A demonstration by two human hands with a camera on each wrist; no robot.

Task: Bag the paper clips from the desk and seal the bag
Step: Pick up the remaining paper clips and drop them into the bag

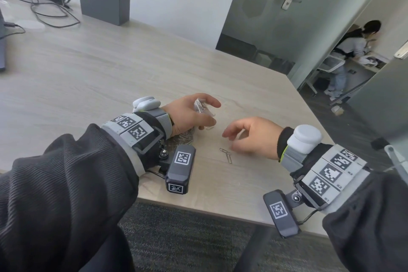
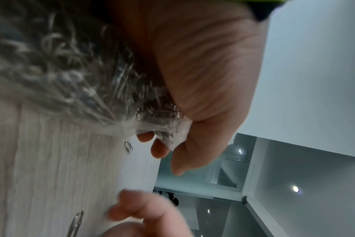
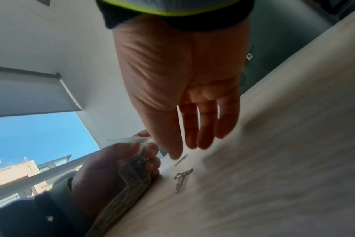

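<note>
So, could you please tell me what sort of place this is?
Most likely an office: a wood-grain desk with a grey organiser and cables, a glass partition, and another person at a desk beyond.

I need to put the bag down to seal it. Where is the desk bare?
Bare: the desk between the left hand and the grey organizer. Crowded: loose paper clips between both hands; cables far left.

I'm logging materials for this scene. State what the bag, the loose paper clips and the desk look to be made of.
bag: thin clear plastic film; it crinkles, glints and shows its contents.
loose paper clips: bent wire, seemingly bare steel, silver-grey with a slight shine.
desk: pale wood-grain surface, matte; probably laminate rather than solid wood, though the pictures cannot settle that.
</note>
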